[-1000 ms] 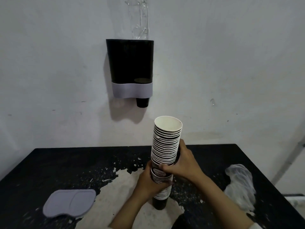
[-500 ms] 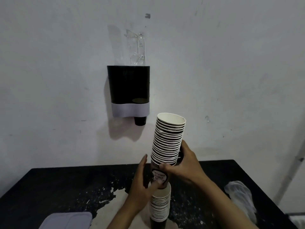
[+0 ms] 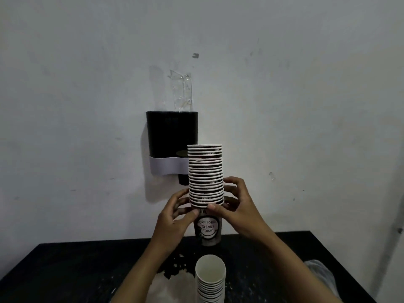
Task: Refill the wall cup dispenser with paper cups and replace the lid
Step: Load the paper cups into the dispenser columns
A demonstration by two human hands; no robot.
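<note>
wall cup dispenser (image 3: pixel 172 141) black w/ grey band, on wall, top open | left hand (image 3: pixel 175 221) fingers curled round held cup stack (image 3: pixel 206 189), upright, in air, overlapping dispenser's right edge | right hand (image 3: pixel 239 212) grips same stack | second cup stack (image 3: pixel 211 281) on black table (image 3: pixel 65 270) below | plastic bag (image 3: pixel 321 274) far right

The scene is dim and grey, lit softly from the upper right front. The dispenser (image 3: pixel 172 136) casts a faint shadow left and below on the wall (image 3: pixel 306 106). The counter (image 3: pixel 65 265) is nearly black, losing detail. Wide-angle bending shows at the edges; focus is slightly soft throughout.
</note>
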